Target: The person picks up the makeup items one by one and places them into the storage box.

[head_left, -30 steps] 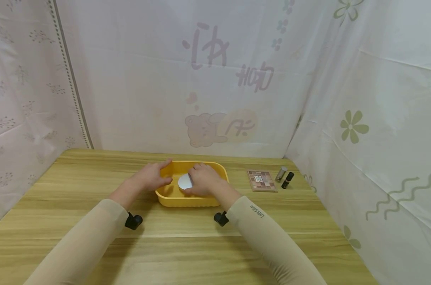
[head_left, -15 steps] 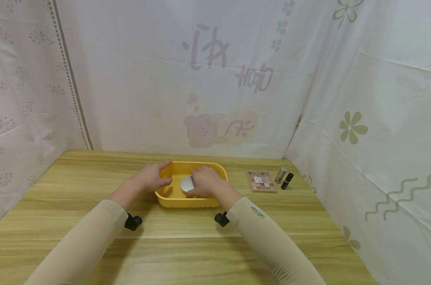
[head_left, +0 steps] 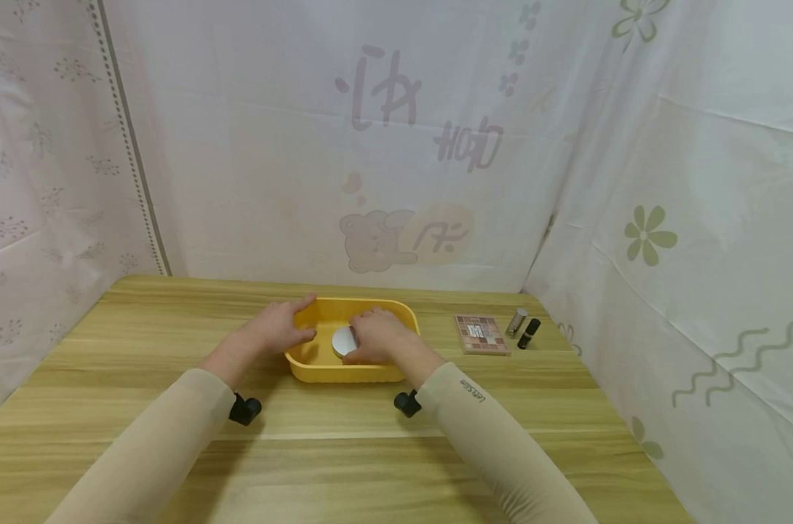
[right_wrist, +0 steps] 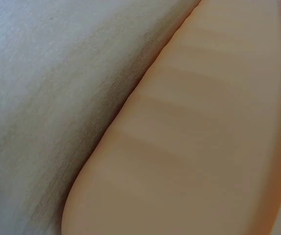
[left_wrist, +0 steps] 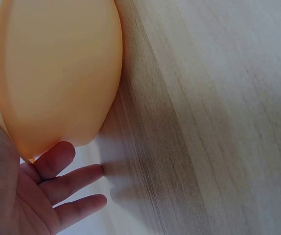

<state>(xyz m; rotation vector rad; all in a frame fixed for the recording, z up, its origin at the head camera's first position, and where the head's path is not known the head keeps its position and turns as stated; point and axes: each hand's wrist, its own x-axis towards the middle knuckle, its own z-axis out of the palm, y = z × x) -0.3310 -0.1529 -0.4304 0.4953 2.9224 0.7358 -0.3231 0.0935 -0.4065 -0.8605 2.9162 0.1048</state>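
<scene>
A yellow plastic tray (head_left: pixel 347 374) with rounded corners stands on the wooden table. My left hand (head_left: pixel 275 327) holds its left end, thumb over the rim; in the left wrist view the fingers (left_wrist: pixel 77 181) lie against and below the outer wall. Inside the tray, my right hand (head_left: pixel 383 336) grips a round, flat, silvery-white compact (head_left: pixel 343 341) by its right side, covering part of it. The right wrist view is filled by the ribbed outer wall of the tray (right_wrist: pixel 179 137), and the right hand's fingers are hidden there.
Right of the tray lies an eyeshadow palette (head_left: pixel 481 335) with small coloured squares. Beside it are a silver lipstick-like tube (head_left: pixel 517 321) and a small black-capped tube (head_left: pixel 529 333). Pale printed curtains (head_left: pixel 292 160) enclose the back and sides of the wooden table (head_left: pixel 318 466).
The right hand and the compact have shifted slightly to the right inside the tray, mostly in the first half second. The left hand has kept its place at the rim.
</scene>
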